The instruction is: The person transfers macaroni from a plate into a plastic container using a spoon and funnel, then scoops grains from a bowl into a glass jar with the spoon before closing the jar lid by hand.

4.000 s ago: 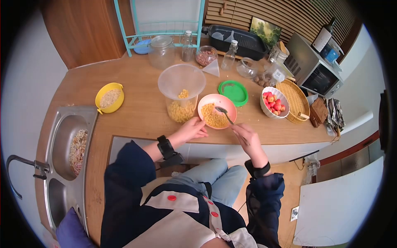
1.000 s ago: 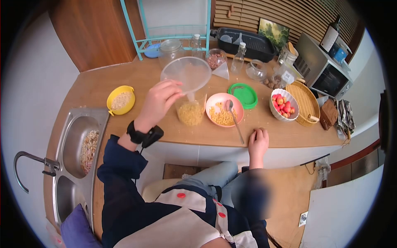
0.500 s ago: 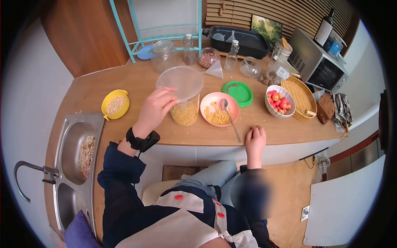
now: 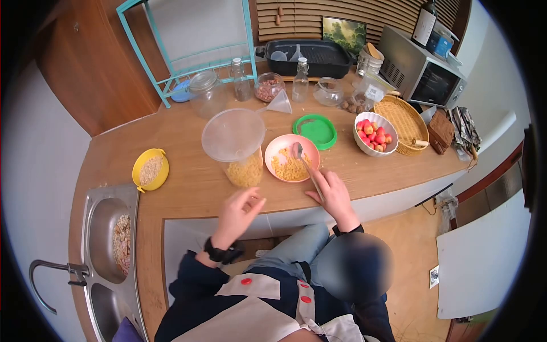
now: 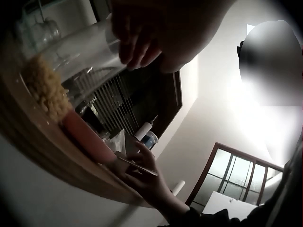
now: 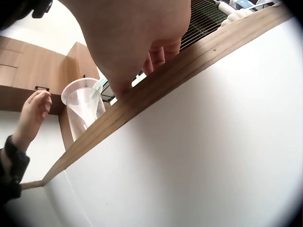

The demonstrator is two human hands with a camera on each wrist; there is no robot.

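My right hand (image 4: 335, 196) pinches the handle of a metal spoon (image 4: 298, 151), whose bowl end rests inside a pink bowl (image 4: 312, 149) of yellow corn kernels (image 4: 292, 169). In the left wrist view, the spoon handle (image 5: 137, 166) passes between the right thumb and fingers. My left hand (image 4: 236, 214), fingers loosely bent and holding nothing, hovers in front of a clear jar (image 4: 250, 168) with corn kernels at its bottom. A wide frosted funnel (image 4: 233, 134) sits in the jar's mouth; the right wrist view shows its cone (image 6: 85, 111) inside.
A green lid (image 4: 316, 131) lies behind the pink bowl. Right of it stand a white bowl of red fruit (image 4: 376, 134) and a wicker tray (image 4: 403, 122). Glass jars and bottles (image 4: 300, 80) line the back. At left are a yellow bowl (image 4: 151, 170) and a sink (image 4: 108, 228).
My left hand has left the funnel's rim and moved down toward the counter's front edge. From the counter edge, my right hand has moved left and taken the spoon handle.
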